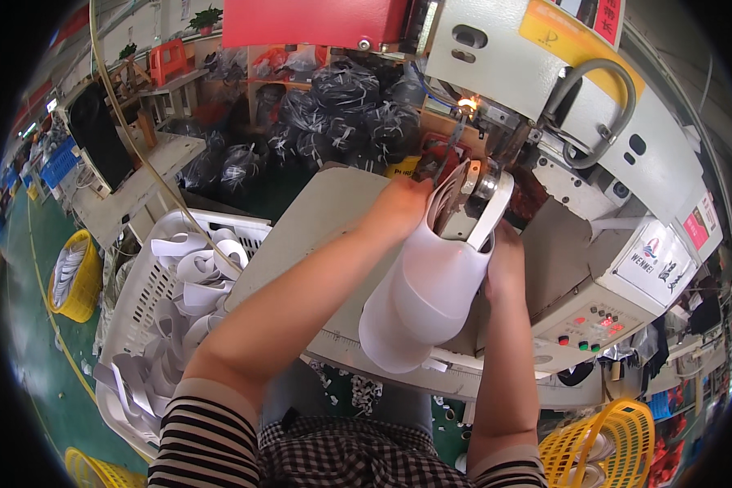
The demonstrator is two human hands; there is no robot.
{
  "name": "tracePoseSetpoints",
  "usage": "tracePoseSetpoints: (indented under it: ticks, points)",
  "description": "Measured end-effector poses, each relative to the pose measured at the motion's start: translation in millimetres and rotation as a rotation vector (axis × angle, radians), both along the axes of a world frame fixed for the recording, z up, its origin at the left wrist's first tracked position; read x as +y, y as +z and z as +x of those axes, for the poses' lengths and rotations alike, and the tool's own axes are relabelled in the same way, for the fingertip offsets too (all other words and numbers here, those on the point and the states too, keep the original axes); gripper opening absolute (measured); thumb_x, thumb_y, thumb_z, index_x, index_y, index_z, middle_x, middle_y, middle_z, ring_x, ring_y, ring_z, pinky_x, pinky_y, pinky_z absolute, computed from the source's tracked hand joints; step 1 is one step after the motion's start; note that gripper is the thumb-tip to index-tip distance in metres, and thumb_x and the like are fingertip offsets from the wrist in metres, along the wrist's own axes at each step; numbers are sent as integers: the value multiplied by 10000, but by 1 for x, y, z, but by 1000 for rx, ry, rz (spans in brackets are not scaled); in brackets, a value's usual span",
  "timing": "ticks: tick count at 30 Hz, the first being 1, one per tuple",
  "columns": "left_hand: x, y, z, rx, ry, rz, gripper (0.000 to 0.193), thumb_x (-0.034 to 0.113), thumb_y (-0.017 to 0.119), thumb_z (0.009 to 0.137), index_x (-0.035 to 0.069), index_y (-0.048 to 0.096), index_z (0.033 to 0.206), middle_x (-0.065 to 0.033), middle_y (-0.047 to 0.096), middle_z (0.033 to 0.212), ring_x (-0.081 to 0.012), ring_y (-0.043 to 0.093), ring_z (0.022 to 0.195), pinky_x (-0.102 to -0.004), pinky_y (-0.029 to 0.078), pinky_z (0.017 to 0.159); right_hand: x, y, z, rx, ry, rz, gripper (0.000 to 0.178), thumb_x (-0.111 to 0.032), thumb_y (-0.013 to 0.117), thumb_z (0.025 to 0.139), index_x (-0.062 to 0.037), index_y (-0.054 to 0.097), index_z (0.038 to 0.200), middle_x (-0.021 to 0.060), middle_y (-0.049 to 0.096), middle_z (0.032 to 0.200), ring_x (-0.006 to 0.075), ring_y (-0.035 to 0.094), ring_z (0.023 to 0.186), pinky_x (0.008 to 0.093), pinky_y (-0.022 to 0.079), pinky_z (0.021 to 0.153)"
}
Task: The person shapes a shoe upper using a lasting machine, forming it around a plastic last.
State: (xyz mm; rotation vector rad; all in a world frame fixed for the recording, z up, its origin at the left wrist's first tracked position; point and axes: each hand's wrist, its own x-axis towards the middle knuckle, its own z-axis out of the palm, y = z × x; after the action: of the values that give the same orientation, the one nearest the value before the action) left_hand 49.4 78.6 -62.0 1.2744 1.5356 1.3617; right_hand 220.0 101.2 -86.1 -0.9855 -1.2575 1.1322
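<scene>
A white piece shaped like a shoe upper (pixel 419 293) hangs over the front edge of the machine's table. Its opening is drawn around the narrow metal arm and roller (pixel 486 183) of a sewing-type machine (pixel 496 65). My left hand (pixel 405 203) grips the rim of the upper on its left side, the fingertips partly hidden behind the rim. On the other side, my right hand (pixel 506 256) holds the upper against the machine arm, most of its fingers hidden. A small lamp (pixel 468 104) glows just above the work point.
A white basket (pixel 130 301) of curled white pieces (pixel 199 268) stands at my left. The pale table (pixel 333 211) lies under my left forearm. At right are a control panel (pixel 598 325) and a yellow basket (pixel 634 431). Black bags (pixel 342 106) are piled behind the table.
</scene>
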Motion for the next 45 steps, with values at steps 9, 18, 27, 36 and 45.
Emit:
tracePoseSetpoints:
  ticks: [9, 18, 27, 36, 45]
  points:
    - [-84, -48, 22, 269, -79, 696, 451, 267, 459, 879, 38, 384, 1260, -193, 339, 1247, -314, 355, 1154, -400, 269, 970, -96, -30, 8, -518, -171, 636, 409, -245, 470, 877, -12, 428, 1210, 169, 437, 1121, 283, 443, 1007, 368, 368, 876]
    - [-24, -97, -36, 296, 95, 541, 252, 196, 422, 901, 115, 522, 1119, -135, 451, 1168, -289, 432, 1087, -401, 320, 909, -142, -134, 88, -581, -223, 647, 223, 71, 553, 728, 0, 541, 939, 146, 530, 918, 271, 536, 797, 340, 443, 735]
    - [134, -199, -49, -686, -413, 183, 248, 166, 464, 845, 41, 513, 1053, -91, 551, 989, -219, 526, 967, -339, 417, 804, -152, -123, 132, -552, -368, 535, 74, 27, 506, 812, -7, 542, 868, 87, 551, 766, 147, 537, 611, 256, 443, 571]
    - [76, -125, -52, -353, -316, 136, 280, 199, 443, 877, 13, 515, 1074, -78, 566, 1018, -169, 520, 985, -303, 412, 828, -125, -62, 181, 44, -408, 76, 391, -311, 438, 919, 11, 569, 740, 44, 537, 600, 97, 485, 539, 218, 393, 523]
    - [-13, -3, -7, -152, -302, 462, 626, 528, 242, 909, 26, 433, 1232, -93, 497, 1194, -174, 431, 1133, -305, 327, 951, -124, -74, 173, -43, -491, 80, 494, -384, 405, 918, -76, 459, 535, 7, 435, 459, 72, 394, 376, 194, 273, 366]
